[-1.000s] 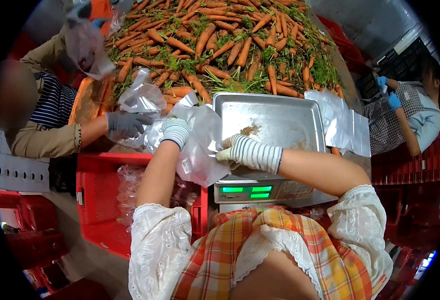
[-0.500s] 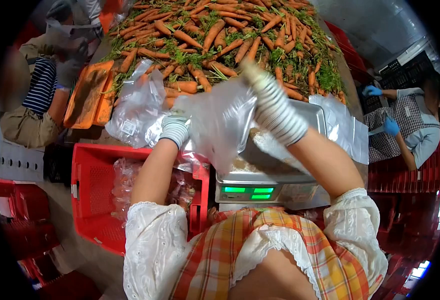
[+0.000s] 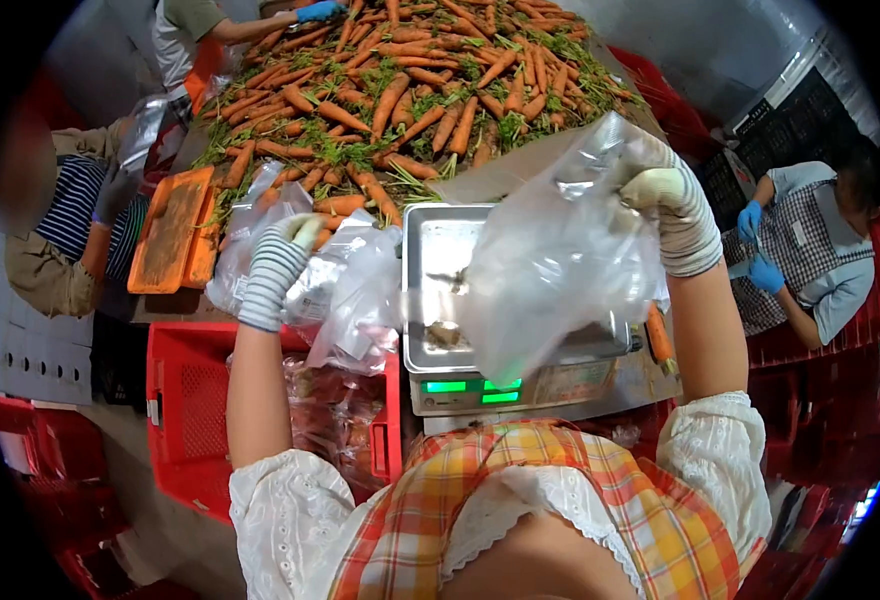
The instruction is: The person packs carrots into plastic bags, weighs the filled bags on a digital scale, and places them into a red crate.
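Note:
My right hand [image 3: 672,205], in a striped glove, pinches the top of a clear plastic bag [image 3: 550,260] and holds it up over the metal tray [image 3: 428,355] of a scale. The scale's green display [image 3: 473,390] is lit below the bag. My left hand [image 3: 282,265], gloved too, is at the left beside a pile of clear bags [image 3: 345,295], its fingers partly bent near the carrots. Whether it grips anything there does not show clearly. A large heap of carrots [image 3: 390,105] with green tops lies behind the scale.
A red crate [image 3: 190,400] with bagged items stands at the lower left. Orange trays [image 3: 172,230] lie left of the heap. Co-workers are at the left, upper left and right. A few carrots [image 3: 659,338] lie right of the scale.
My right hand has lifted the bag off to the right, over the scale. My left hand has moved left and up, away from that bag. An upper-left co-worker's gloved hand now reaches over the carrots.

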